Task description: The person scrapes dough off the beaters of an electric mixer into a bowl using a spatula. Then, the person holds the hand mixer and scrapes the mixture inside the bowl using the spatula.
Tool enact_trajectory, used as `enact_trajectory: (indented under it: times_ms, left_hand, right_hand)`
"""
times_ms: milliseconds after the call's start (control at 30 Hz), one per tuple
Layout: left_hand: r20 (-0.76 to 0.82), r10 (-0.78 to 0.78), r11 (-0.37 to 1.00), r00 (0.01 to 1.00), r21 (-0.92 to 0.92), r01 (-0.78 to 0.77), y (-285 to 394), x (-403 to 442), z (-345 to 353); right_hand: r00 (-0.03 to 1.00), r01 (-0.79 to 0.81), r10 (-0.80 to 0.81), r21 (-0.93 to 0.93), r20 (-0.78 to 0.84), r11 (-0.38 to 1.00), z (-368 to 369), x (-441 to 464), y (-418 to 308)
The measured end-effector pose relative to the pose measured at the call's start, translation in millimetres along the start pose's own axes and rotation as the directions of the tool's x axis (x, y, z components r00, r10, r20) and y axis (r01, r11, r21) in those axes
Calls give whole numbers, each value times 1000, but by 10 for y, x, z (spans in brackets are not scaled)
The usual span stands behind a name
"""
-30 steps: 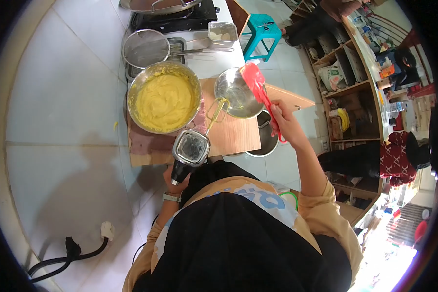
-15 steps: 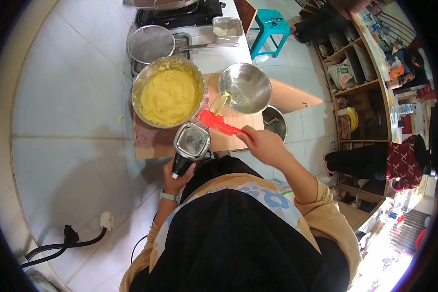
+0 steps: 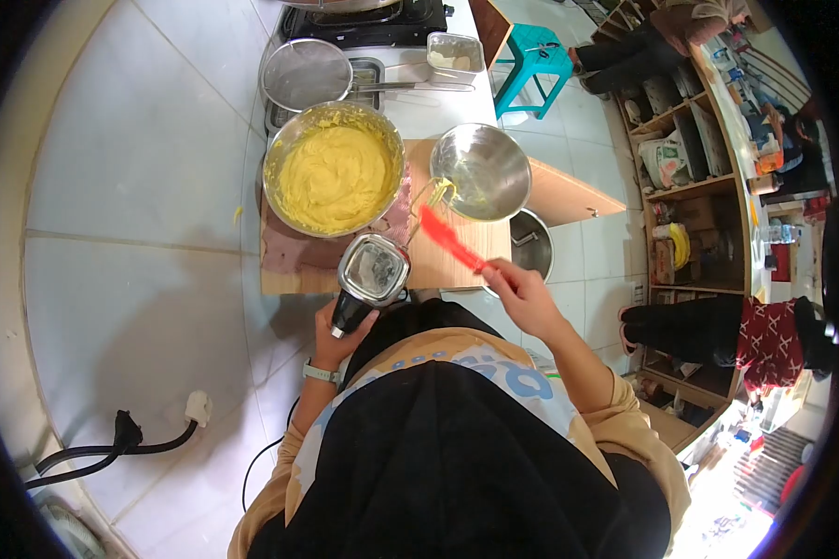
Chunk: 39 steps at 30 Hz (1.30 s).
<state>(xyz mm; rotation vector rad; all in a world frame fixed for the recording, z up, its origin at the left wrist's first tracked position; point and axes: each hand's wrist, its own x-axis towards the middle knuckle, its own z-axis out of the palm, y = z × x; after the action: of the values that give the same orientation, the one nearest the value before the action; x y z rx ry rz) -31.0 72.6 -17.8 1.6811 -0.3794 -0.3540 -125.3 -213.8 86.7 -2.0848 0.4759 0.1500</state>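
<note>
My left hand [image 3: 338, 347] is closed around the black handle of a chrome-topped hand mixer [image 3: 375, 270]. Its beaters [image 3: 441, 193], coated in yellow, reach to the near left rim of a small steel bowl [image 3: 508, 163] with yellow smears inside. In my right hand [image 3: 529, 300] is a red spatula [image 3: 449, 240], its blade raised beside the beaters. Whether the blade touches them I cannot tell. To the left stands a large steel bowl [image 3: 269, 186] holding thick yellow batter [image 3: 336, 175].
A wire sieve [image 3: 306, 74] rests on a tray behind the large bowl, near a clear container [image 3: 455, 58] and a black stove [image 3: 368, 26]. A steel pot [image 3: 543, 250] sits below the board's right edge. A teal stool [image 3: 536, 63] and two people are to the right.
The red spatula has shifted up and right, its blade now more upright along the beaters. My right hand moved slightly right and down. The whole view has shifted a little.
</note>
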Motion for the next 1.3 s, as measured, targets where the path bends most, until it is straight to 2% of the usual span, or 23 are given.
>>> enact_trajectory:
  times_ms: [33, 133, 167, 267, 300, 400, 500, 600, 733, 833, 933, 1033, 1133, 1233, 1300]
  left_hand:
    - [-7, 7, 1000, 1000, -3, -7, 21, 0, 6]
    - [-12, 21, 1000, 1000, 1, -21, 110, 22, 24]
    - [-4, 17, 1000, 1000, 11, -17, 142, 31, 21]
    - [3, -39, 998, 999, 55, 39, 167, 3, 4]
    - [-1, -61, 995, 998, 73, 61, 170, 2, -9]
    - [24, -52, 997, 998, 65, 51, 29, -8, -31]
    - [22, -46, 998, 999, 37, 45, 108, 18, -3]
    - [-20, -64, 998, 998, 21, 64, 148, -8, 5]
    - [-2, -68, 996, 998, 49, 68, 142, 3, -17]
    - [-14, -62, 996, 998, 64, 63, 62, -17, 8]
    - [0, -43, 997, 999, 62, 43, 130, 3, -3]
    - [-36, -29, 997, 999, 76, 32, 192, 7, 13]
    - [-16, -71, 996, 997, 51, 71, 170, -3, 3]
    - [-23, -46, 998, 999, 51, 47, 131, -2, 13]
    - [-49, -18, 998, 999, 63, 21, 127, -12, 20]
  right_hand:
    - [991, -70, 63, 56, 118, 996, 10, -28, 14]
    - [971, -91, 59, 132, 231, 987, 187, 12, 175]
    - [984, -15, -23, 211, 176, 977, 252, 33, 200]
    - [991, -122, 125, -63, 42, 991, 139, 23, 93]
    - [984, -161, 169, -117, 61, 980, 97, -9, 62]
    - [961, -210, 228, -125, 154, 970, 41, -67, 157]
    - [957, -197, 189, 11, 220, 980, 174, 41, 380]
    - [948, -141, 67, 221, 313, 965, 334, 288, 396]
    - [778, -508, 268, 316, 569, 801, 137, 322, 172]
    - [727, -591, 248, 401, 640, 700, 128, 268, 257]
    - [860, -386, 232, 281, 454, 879, 187, 303, 279]
    - [893, -297, 196, 203, 405, 933, 103, 358, 190]
    - [811, -499, 307, 316, 498, 807, -5, 367, 133]
    - [734, -641, 298, 476, 611, 602, -65, 349, 216]
    - [711, -667, 321, 457, 625, 588, -36, 316, 213]
